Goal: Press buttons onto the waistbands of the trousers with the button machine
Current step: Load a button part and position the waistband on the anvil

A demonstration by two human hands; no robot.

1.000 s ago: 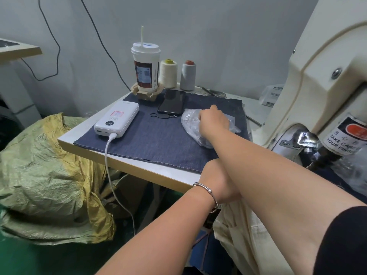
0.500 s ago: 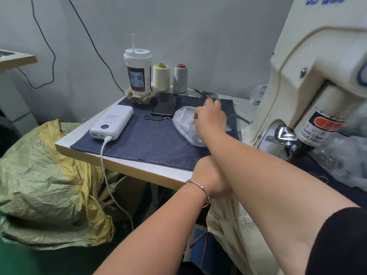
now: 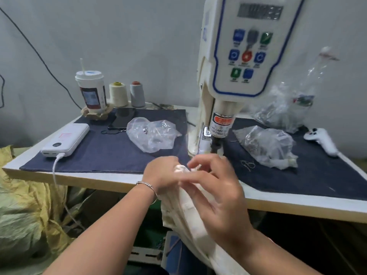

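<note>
Forearms are entering from the bottom edge, cut off by the frame. Both hands are meeting just in front of the bench (image 3: 119,180) edge, over cream trousers (image 3: 190,215) that are hanging down out of view. The left hand (image 3: 161,173), wearing a bangle (image 3: 148,187), is gripping the bunched top of the cloth, its fingers hidden behind the knuckles. The right hand (image 3: 216,187) is blurred with its fingers curled, pinching the cloth beside the left; whether a button is lying between the fingertips cannot be told. At twelve o'clock from the hands the button machine (image 3: 244,56) is rising, its press head partly hidden behind them and its panel labels too blurred to read. At eleven o'clock a clear bag (image 3: 153,133) is lying on the dark cloth mat (image 3: 107,153), its contents unclear. At two o'clock another bag (image 3: 268,145) is holding dark small parts. Farther left a power bank (image 3: 66,139), a phone (image 3: 124,118), a cup (image 3: 91,90) and two thread cones (image 3: 127,94) are standing towards the wall.
</note>
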